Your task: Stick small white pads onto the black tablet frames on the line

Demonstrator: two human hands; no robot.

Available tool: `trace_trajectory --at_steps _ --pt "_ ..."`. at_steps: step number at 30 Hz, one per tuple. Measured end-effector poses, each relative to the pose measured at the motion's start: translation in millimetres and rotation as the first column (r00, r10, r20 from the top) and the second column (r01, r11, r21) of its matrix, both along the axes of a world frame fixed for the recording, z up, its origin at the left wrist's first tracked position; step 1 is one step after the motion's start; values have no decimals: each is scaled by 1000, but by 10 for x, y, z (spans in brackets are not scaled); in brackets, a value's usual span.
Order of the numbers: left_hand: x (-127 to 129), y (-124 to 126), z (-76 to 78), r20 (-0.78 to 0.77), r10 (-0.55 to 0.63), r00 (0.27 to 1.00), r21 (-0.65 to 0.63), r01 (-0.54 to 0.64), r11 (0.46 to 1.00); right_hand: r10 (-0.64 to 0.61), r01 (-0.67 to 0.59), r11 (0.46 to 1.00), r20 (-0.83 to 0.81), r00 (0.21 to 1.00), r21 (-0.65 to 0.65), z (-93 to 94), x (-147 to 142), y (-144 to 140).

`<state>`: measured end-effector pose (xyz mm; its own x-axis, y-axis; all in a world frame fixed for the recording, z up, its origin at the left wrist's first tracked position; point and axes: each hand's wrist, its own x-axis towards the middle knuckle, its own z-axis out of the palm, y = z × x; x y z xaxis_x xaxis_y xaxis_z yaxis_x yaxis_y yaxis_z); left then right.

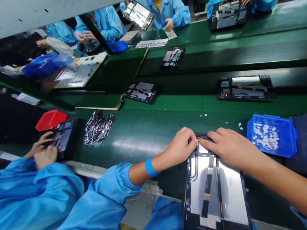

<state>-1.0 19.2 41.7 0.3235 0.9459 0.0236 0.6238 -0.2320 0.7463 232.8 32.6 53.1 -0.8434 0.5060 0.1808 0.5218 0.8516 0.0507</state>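
An opened tablet chassis (pixel 216 205) is shown lying flat, its near end over the lap in blue and its far end on the green counter (pixel 143 137). The left hand (pixel 179 148) is curled at the far left corner of the chassis, its grip nearly closed with fingertips pressed on the top edge; whether anything small is pinched there cannot be told. A blue wristband (pixel 150 167) is worn on that wrist. The right hand (pixel 229 146) is laid flat across the same far edge, fingers extended leftward until they meet those of the left hand; nothing is enclosed by its grip. Just right of the right hand, a blue tray (pixel 273 134) of small pale parts is seen. Well left of the left hand, a heap of small metal parts (pixel 98 127) lies on the counter. Farther left, a co-worker's hands (pixel 43 151) are rested on another dark unit, beside a red tray (pixel 51 119).
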Motion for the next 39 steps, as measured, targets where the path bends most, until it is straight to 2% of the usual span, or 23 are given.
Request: trace_trajectory --at_steps 4,6,9,12,14,20,24,27,29,31,33,35,37,39 --pt "20 -16 -9 -3 29 1000 0 -29 1000 1 -1 1000 11 1000 7 -6 0 2" --pt "27 -4 -28 35 81 996 -44 -79 996 1 -1 1000 13 1000 8 -14 5 4" --pt "46 42 -68 178 183 967 -226 -141 964 7 -7 1000 -4 1000 7 -33 24 8" --pt "78 82 -91 353 272 895 -422 -107 900 15 -14 1000 -39 999 8 -53 45 8" --pt "100 90 -94 414 307 857 -471 -87 878 10 -9 1000 -53 999 12 -62 52 0" --pt "113 116 -96 400 311 862 -461 -104 881 -7 8 1000 -66 998 18 -89 16 -8" --pt "91 126 -74 368 256 894 -454 -67 889 -23 22 1000 -181 983 -10 -64 64 9" --pt "69 76 -69 323 196 926 -357 -72 931 -180 166 984 -365 913 -69 -20 231 -97" --pt "31 7 -78 265 185 946 -278 -109 954 -376 339 926 -469 799 -166 -26 397 -281" --pt "-47 -117 -93 225 229 947 -226 -178 958 -583 474 813 -473 661 -339 -79 571 -555" --pt "-159 -325 -107 209 278 938 -213 -234 949 -720 509 684 -372 587 -522 -163 711 -883" --pt "-267 -618 -115 195 268 944 -218 -225 950 -744 461 601 -246 622 -654 -229 776 -1203" --pt "-319 -942 -112 175 145 974 -230 -102 968 -708 399 560 -169 686 -726 -218 740 -1452" --pt "-307 -1210 -89 162 23 986 -223 14 975 -677 363 544 -140 722 -757 -102 606 -1586"
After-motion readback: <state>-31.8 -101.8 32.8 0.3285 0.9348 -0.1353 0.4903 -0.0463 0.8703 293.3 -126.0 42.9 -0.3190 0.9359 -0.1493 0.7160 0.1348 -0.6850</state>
